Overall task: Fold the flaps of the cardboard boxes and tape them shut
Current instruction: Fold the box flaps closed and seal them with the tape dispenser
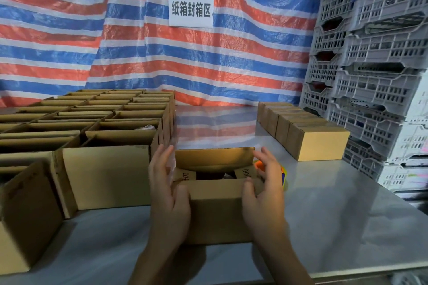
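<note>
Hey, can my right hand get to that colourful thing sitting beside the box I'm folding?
Probably yes. The colourful thing lies on the table just behind the right hand, beside the box, with nothing visible between them; the hand need only release the box.

I can't make out the dark contents of the cardboard box; the right hand hides most of a colourful object.
</note>
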